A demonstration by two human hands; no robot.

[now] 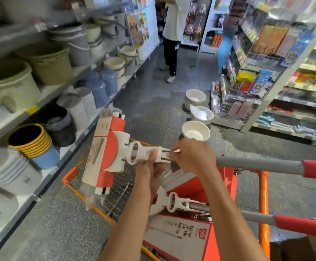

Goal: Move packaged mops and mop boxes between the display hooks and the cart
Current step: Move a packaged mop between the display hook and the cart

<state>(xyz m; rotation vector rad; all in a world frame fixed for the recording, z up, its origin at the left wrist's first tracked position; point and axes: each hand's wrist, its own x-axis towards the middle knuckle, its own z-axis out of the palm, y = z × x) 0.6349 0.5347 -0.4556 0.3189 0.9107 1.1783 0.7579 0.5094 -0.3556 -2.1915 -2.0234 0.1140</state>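
I hold a packaged mop (pixel 106 153) with an orange and white card sleeve over the orange wire cart (pixel 72 174). My left hand (pixel 149 170) grips its white neck from below. My right hand (pixel 192 157) holds the same neck from above, where the grey handle with a red grip (pixel 266 164) runs off to the right. A second mop (pixel 179 203) lies in the cart, its handle also pointing right. Beneath it sits an orange and white mop box (pixel 177 236).
Shelves of plastic buckets and bins (pixel 50 61) line the left side. Racks of packaged goods (pixel 270 72) stand on the right. Three white bowls or tubs (pixel 195 131) sit on the floor ahead. A person (pixel 172 34) stands farther down the aisle.
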